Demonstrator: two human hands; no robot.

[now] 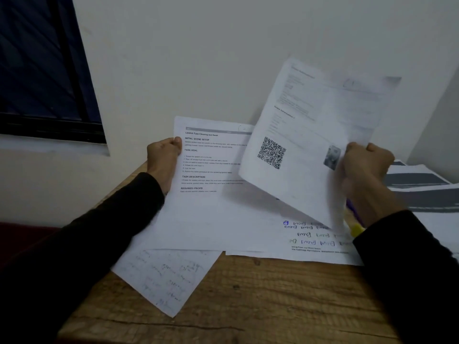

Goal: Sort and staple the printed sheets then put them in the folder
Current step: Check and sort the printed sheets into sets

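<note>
Wooden table [248, 306], handwritten sheets [164, 276], printed stack [422, 184]

A printed sheet with headings [211, 170] is raised beside a tilted, blurred QR-code sheet [305, 135].

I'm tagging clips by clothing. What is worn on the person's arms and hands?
Both arms are in long black sleeves, the left sleeve and the right sleeve, ending at the wrists. The left hand and right hand are bare: no gloves, rings or watch visible.
</note>
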